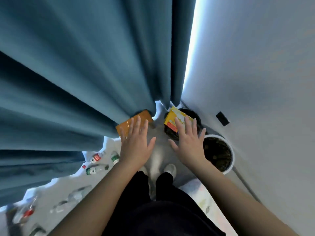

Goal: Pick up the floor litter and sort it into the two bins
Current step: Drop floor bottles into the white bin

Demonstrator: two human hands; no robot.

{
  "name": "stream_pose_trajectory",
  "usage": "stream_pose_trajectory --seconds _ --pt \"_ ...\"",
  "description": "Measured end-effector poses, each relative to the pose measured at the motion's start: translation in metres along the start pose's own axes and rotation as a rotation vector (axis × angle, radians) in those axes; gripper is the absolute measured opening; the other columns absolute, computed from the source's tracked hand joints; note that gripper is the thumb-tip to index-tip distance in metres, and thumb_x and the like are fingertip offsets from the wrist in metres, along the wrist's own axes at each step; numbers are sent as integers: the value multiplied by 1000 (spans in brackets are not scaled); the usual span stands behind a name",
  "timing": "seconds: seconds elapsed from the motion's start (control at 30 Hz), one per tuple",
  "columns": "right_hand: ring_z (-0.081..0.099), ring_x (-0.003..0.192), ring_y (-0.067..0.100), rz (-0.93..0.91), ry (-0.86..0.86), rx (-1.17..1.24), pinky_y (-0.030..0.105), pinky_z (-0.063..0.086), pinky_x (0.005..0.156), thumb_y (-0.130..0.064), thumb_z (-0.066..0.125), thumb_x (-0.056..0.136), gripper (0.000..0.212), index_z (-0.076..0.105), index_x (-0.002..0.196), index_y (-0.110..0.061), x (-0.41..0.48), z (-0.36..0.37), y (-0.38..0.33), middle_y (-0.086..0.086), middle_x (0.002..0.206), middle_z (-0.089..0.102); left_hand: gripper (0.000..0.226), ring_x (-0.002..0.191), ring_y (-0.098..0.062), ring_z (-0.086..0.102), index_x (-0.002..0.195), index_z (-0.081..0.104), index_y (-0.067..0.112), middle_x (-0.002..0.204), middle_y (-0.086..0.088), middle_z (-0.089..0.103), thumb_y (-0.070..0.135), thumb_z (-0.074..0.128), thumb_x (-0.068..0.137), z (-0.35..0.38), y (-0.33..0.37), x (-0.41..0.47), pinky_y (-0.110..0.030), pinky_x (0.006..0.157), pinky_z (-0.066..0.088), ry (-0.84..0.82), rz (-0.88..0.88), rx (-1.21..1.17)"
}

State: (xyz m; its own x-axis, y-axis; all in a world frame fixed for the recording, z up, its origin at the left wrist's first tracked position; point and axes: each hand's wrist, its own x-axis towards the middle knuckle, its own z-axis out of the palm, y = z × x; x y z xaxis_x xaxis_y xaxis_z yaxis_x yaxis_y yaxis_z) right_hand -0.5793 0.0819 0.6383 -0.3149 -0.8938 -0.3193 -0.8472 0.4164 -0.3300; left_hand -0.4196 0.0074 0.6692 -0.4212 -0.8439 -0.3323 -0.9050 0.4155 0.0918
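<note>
I stand looking down with both hands stretched out flat, fingers spread, holding nothing. Beyond my left hand [136,142] an orange packet [136,122] lies on the floor at the curtain's hem. Past my right hand [189,142] a yellow box [175,117] sits over the rim of a black bin [196,119]. A white bin [231,150] lined with a dark bag stands to the right against the wall. Several plastic bottles [97,168] lie on the floor at the lower left.
A heavy blue curtain [85,74] hangs on the left and reaches the floor. A pale wall [255,74] with a black socket [222,118] closes the right side. My white shoes [170,169] stand on the light floor between bottles and bins.
</note>
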Motion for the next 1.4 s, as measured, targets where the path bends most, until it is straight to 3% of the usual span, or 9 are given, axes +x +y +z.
stream_pose_trajectory --seconds 0.33,0.47,0.63,1.0,1.4 --pt "-13 146 34 -398 -43 -199 64 -1 113 -54 37 93 76 -2 153 -30 21 8 -110 6 161 -10 67 146 -25 -11 152 7 21 160 -5 -5 50 31 96 12 -93 -77 -56 114 -4 108 -387 -134" --pt "-14 146 34 -516 -96 -271 62 -4 112 -58 36 94 77 -4 153 -29 3 35 -159 7 161 -11 68 146 -27 -7 152 11 21 160 -6 -3 53 19 92 28 -136 -108 -55 114 -1 107 -500 -148" --pt "-13 146 35 -600 -132 -318 62 -5 112 -56 39 94 77 -2 153 -29 -32 71 -216 7 161 -10 66 147 -26 -6 151 13 21 160 -6 -3 50 33 96 47 -194 -151 -56 114 1 133 -574 -231" --pt "-16 146 31 -525 -227 -296 62 -1 113 -52 42 94 79 -8 152 -32 -113 171 -345 3 161 -15 66 146 -27 -7 151 10 22 160 -6 -4 52 32 96 92 -351 -276 -58 114 1 20 -688 -265" --pt "-15 146 32 -538 -423 -340 66 15 109 -49 46 93 83 -13 150 -37 -79 230 -384 -1 159 -20 69 147 -28 -4 152 6 25 160 -4 -5 53 34 95 130 -389 -269 -56 115 4 -82 -871 -440"
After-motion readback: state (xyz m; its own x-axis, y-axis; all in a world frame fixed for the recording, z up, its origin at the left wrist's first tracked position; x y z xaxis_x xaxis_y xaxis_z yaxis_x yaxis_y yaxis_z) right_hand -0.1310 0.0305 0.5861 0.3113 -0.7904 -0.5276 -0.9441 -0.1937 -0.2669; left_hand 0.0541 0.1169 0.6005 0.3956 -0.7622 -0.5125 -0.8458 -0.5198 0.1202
